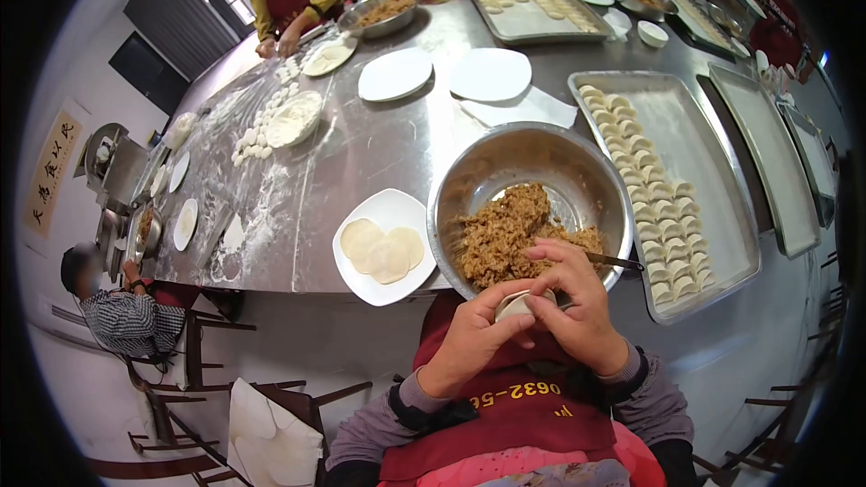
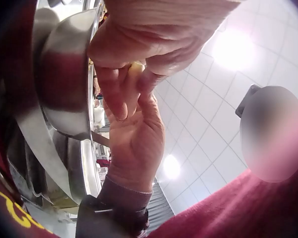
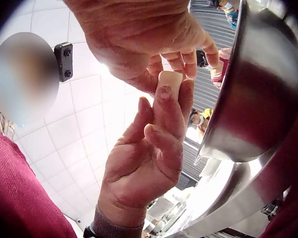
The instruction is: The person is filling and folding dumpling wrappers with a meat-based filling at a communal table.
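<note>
Both hands meet at the near rim of a steel bowl (image 1: 469,135) of brown minced filling (image 1: 505,230). Between them is a pale dumpling (image 1: 514,305), partly covered by fingers. My left hand (image 1: 474,335) holds it from the left, fingers curled beneath and around it. From the other side my right hand (image 1: 579,311) pinches the dough edge with thumb and fingers. The right wrist view shows the dumpling's pale end (image 3: 170,79) between the fingertips. A dark-handled utensil (image 1: 615,261) leans in the bowl, its handle over the right rim.
Left of the bowl, a white plate (image 1: 388,290) carries several round wrappers (image 1: 363,245). A metal tray (image 1: 713,176) with rows of folded dumplings (image 1: 663,216) stands to the right. Two white plates (image 1: 492,74) lie behind the bowl. Flour and dough pieces (image 1: 257,137) cover the left tabletop. Other people work around the table.
</note>
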The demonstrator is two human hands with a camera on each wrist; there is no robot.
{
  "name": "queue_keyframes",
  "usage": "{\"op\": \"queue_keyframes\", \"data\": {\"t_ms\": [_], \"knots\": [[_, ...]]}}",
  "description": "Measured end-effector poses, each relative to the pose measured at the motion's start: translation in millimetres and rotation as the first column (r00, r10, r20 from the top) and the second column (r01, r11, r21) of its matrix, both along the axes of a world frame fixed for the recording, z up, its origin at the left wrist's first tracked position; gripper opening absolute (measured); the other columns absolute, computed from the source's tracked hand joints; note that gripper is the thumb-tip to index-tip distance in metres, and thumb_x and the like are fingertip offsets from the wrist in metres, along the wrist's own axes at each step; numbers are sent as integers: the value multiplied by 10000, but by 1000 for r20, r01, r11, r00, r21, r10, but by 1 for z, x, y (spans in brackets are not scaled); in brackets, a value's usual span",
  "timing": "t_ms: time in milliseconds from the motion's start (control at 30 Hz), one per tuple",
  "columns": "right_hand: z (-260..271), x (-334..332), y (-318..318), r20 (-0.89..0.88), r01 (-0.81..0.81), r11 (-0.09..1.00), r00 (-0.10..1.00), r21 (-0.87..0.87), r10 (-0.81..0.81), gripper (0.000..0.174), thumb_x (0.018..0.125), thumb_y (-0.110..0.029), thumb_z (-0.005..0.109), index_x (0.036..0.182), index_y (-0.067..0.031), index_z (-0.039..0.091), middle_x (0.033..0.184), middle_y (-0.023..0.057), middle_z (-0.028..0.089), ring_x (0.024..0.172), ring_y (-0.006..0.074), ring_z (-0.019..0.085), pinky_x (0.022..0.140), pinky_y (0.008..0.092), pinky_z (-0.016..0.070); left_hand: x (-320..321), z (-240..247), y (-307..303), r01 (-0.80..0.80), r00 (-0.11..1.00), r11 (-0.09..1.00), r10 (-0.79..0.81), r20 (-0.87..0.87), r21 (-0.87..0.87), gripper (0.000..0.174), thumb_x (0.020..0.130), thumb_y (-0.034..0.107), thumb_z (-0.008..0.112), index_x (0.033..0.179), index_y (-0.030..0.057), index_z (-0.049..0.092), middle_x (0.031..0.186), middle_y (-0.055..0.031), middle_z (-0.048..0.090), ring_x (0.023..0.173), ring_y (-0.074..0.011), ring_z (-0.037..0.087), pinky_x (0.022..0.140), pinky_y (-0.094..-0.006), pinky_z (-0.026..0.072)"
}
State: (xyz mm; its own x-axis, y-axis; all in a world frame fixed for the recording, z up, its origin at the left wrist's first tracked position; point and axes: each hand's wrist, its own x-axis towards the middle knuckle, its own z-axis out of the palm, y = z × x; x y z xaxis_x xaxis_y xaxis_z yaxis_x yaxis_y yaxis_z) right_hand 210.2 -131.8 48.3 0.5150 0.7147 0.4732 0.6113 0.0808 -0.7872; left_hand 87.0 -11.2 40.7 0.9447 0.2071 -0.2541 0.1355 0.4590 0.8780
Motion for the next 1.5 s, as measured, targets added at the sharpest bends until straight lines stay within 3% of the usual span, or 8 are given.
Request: {"op": "queue_keyframes", "data": {"t_ms": [133,300,633,933,1133,1367,1433,1500], "knots": [[-1,-9,-8,-339,125,964,940,234,-40,177,708,-21,687,868,-38,613,1119,145,574,1043,331,554,918,379,425,1,8,1,-92,995,995,93,35,-36,398,882,-7,545,1270,-38,462,1108,-165,610,880,-196,642,690,-275,547],[-12,-4,-14,-66,96,995,993,13,-95,143,739,-18,667,877,-32,634,853,99,620,791,260,569,694,339,436,-9,7,2,-174,960,984,161,227,40,396,874,-41,528,1265,-50,462,1141,-209,598,871,-214,651,668,-271,540],[-15,-24,-11,-202,154,985,970,82,-135,194,703,-34,719,886,-34,657,823,97,641,745,259,580,660,337,441,-8,0,-5,-256,938,965,237,251,47,404,853,-65,555,1251,-42,486,1149,-165,606,892,-157,632,693,-246,520],[-13,-17,-14,294,181,978,934,103,-204,233,686,-82,764,880,-31,646,781,90,619,691,242,575,632,327,450,-5,-4,-8,-232,950,963,193,244,140,350,848,-67,560,1195,-38,527,1162,-151,602,888,-149,625,690,-240,515],[-10,-27,-10,-239,225,970,951,91,-198,222,702,-47,742,897,-21,639,774,96,624,684,237,586,591,321,450,-2,-6,-10,-257,928,962,219,301,90,309,848,-86,535,1150,-23,539,1235,-178,546,887,-165,623,681,-248,521],[-22,-18,-16,157,174,971,967,161,-200,198,696,0,703,876,-60,645,795,88,643,717,267,606,643,349,458,0,4,-13,-217,970,972,204,132,89,274,848,-55,543,1122,-29,544,1073,-160,618,818,-169,634,636,-251,535],[-18,-16,-17,164,181,964,963,193,-214,191,701,-5,704,873,-58,640,807,92,643,721,270,602,640,349,458,-1,5,-12,-156,979,986,147,143,50,286,880,-22,550,1165,-22,539,1012,-124,636,847,-150,636,657,-235,532],[-19,-19,-17,-153,150,971,981,184,-123,166,759,-31,699,906,-33,623,830,94,599,703,221,573,654,301,454,0,4,-13,-204,966,977,192,171,57,275,872,-43,547,1147,-32,539,996,-141,640,831,-169,646,656,-253,551]]}}
